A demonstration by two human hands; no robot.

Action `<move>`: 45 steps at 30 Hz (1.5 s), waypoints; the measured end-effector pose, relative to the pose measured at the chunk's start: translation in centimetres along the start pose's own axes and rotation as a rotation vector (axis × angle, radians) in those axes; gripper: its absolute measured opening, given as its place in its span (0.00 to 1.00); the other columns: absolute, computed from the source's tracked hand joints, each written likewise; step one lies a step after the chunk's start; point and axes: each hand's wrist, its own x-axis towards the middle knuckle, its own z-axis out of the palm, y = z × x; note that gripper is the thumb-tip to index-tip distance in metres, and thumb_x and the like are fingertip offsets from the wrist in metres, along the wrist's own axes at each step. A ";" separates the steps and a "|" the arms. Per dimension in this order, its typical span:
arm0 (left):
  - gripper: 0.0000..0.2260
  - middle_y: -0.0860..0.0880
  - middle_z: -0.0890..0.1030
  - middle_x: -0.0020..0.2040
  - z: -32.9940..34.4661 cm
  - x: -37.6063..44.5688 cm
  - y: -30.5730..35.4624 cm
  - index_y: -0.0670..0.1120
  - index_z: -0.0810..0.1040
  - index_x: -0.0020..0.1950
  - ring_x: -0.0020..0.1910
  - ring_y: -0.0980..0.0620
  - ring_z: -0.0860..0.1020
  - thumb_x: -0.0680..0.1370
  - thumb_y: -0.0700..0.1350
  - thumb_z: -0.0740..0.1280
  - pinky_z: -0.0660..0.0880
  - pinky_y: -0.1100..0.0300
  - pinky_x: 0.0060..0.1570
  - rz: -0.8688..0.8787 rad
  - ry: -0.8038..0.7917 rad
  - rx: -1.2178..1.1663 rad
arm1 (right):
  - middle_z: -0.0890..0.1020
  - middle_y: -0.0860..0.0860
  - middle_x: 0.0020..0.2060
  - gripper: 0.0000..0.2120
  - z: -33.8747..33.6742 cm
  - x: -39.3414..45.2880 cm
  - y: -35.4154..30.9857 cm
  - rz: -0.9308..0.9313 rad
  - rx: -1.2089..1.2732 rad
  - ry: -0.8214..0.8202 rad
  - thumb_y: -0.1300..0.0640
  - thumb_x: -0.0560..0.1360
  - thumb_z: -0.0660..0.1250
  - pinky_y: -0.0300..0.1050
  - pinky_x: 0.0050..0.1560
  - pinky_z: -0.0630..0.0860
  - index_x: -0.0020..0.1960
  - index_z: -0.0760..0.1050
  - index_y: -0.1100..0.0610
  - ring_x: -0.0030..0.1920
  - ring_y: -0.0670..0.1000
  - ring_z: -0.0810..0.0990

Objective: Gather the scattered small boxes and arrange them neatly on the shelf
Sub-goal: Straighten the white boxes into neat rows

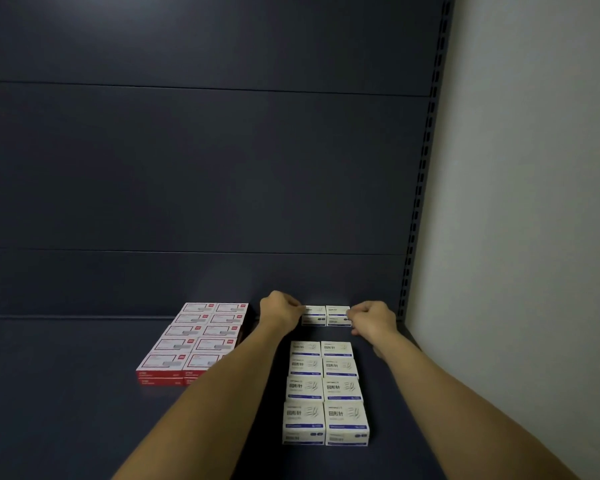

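Hands [280, 308] [371, 318] pinching far pair of white boxes [326, 316]; best slid back squarely, aligned with near white rows [324, 393].

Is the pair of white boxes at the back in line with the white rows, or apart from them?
Apart. The back pair, gripped by left hand and right hand, shows bare shelf before the white rows.
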 end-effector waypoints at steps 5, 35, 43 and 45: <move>0.08 0.46 0.84 0.55 0.0 -0.3 -0.1 0.44 0.85 0.56 0.51 0.50 0.82 0.78 0.43 0.73 0.78 0.59 0.57 0.000 -0.006 0.015 | 0.84 0.53 0.40 0.04 0.1 0.2 0.2 -0.006 0.009 0.005 0.60 0.76 0.69 0.41 0.40 0.80 0.44 0.82 0.57 0.35 0.51 0.83; 0.09 0.50 0.81 0.51 -2.5 -3.1 -0.9 0.47 0.84 0.56 0.45 0.56 0.78 0.76 0.43 0.74 0.75 0.63 0.46 -0.044 -0.171 -0.019 | 0.85 0.56 0.35 0.06 -1.0 -3.0 -1.1 0.017 -0.167 -0.076 0.60 0.71 0.76 0.43 0.40 0.83 0.42 0.81 0.63 0.30 0.50 0.81; 0.03 0.48 0.84 0.48 -3.2 -3.2 -0.8 0.49 0.85 0.44 0.51 0.49 0.82 0.72 0.45 0.78 0.79 0.53 0.59 -0.057 -0.207 0.041 | 0.84 0.55 0.39 0.08 -1.4 -3.9 -1.4 0.034 -0.185 -0.118 0.60 0.71 0.76 0.41 0.35 0.81 0.45 0.80 0.62 0.34 0.50 0.82; 0.07 0.48 0.84 0.50 -3.4 -3.4 -0.7 0.47 0.86 0.49 0.52 0.49 0.82 0.72 0.46 0.78 0.79 0.52 0.59 -0.064 -0.219 0.068 | 0.84 0.55 0.40 0.09 -1.6 -4.1 -1.5 0.041 -0.189 -0.134 0.59 0.70 0.77 0.41 0.35 0.81 0.46 0.80 0.62 0.34 0.51 0.82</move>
